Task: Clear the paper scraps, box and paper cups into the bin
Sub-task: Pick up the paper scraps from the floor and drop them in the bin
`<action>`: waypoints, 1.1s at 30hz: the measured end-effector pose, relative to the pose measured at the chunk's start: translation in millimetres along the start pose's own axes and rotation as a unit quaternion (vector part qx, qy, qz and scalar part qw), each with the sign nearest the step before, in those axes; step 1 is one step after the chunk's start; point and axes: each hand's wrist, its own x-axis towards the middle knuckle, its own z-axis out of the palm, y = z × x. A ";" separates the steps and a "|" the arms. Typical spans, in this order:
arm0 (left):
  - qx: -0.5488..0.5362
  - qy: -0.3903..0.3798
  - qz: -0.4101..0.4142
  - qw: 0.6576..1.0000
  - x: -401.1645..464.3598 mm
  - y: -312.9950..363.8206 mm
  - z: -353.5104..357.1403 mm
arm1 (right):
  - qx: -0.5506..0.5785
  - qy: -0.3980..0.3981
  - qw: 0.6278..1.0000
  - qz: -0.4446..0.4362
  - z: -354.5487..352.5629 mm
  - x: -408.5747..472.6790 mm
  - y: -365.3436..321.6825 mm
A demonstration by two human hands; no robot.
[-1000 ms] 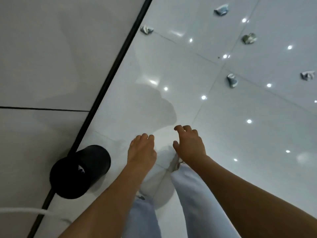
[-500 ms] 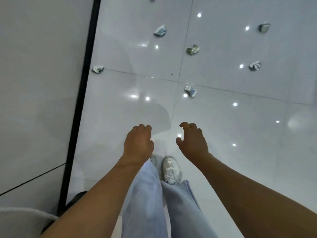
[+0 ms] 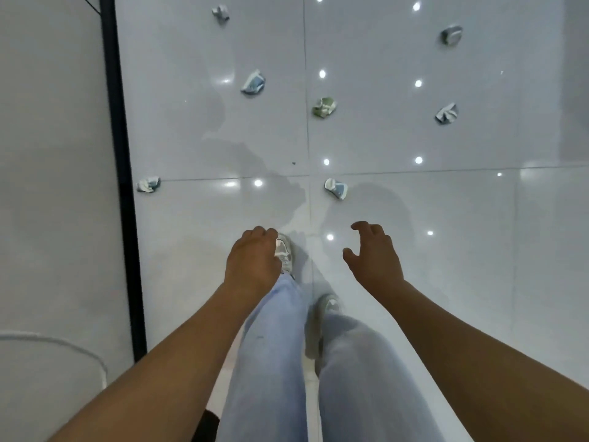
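Several crumpled paper scraps lie on the glossy white floor ahead of me. The nearest scrap (image 3: 336, 188) sits just beyond my right hand (image 3: 374, 258). Another scrap (image 3: 148, 184) lies by the black wall strip at left. Farther off are a blue-white scrap (image 3: 253, 82), a greenish scrap (image 3: 324, 107) and a scrap at right (image 3: 447, 113). Two more lie at the far end (image 3: 221, 11) (image 3: 452, 35). My left hand (image 3: 252, 260) hangs over my shoe with loosely curled fingers, holding nothing. The fingers of my right hand are relaxed and empty. A sliver of the black bin (image 3: 208, 424) shows under my left arm.
A white wall (image 3: 54, 186) with a black base strip (image 3: 122, 186) runs along the left. A white cable (image 3: 63, 344) curves at lower left. My legs in light jeans (image 3: 271, 362) and pale shoes (image 3: 284, 252) fill the lower middle. Ceiling lights reflect on the tiles.
My view has swung away from the black bin toward the scattered scraps, and I have stepped forward. Both hands stay empty; the right hand has spread away from the left.
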 end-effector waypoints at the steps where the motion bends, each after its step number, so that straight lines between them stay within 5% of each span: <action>1: 0.003 -0.002 -0.001 1.000 12.7 -1.0 -4.8 | 0.011 0.004 1.000 0.008 0.2 12.5 -2.3; 12: 0.000 -0.031 -0.015 0.999 148.3 -0.9 32.9 | 0.049 0.006 0.998 0.044 44.6 159.9 27.5; 25: -0.045 -0.008 0.017 0.999 327.7 -26.0 194.0 | 0.061 0.007 0.997 0.046 195.7 361.5 106.0; 33: -0.075 -0.026 0.043 0.996 347.5 -33.2 244.8 | 0.093 0.058 0.994 0.031 230.8 384.9 131.0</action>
